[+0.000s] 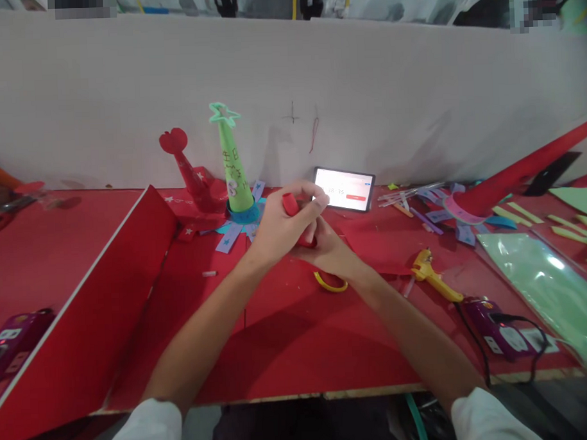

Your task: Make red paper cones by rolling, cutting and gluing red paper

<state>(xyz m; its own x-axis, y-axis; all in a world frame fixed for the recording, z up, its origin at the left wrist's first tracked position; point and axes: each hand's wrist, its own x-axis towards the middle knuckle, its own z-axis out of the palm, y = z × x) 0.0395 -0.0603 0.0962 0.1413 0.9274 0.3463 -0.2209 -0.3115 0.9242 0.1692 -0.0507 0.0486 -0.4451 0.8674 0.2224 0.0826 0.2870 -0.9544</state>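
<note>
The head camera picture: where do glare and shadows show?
Head view: bright glare on the green plastic sheet, a glowing tablet screen; soft shadows on the white partition and red table; no strong glare on the red roll.

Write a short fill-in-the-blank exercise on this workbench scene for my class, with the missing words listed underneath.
1. The left hand and right hand hold a small rolled piece whose colour is ____.
2. The glue gun lying on the table has a body coloured ____.
3. Of the person's two hands, the one nearer the glue gun is the ____ hand.
4. The pale green outline topping the green cone is shaped like a ____.

Missing words: red; yellow; right; star.
</note>
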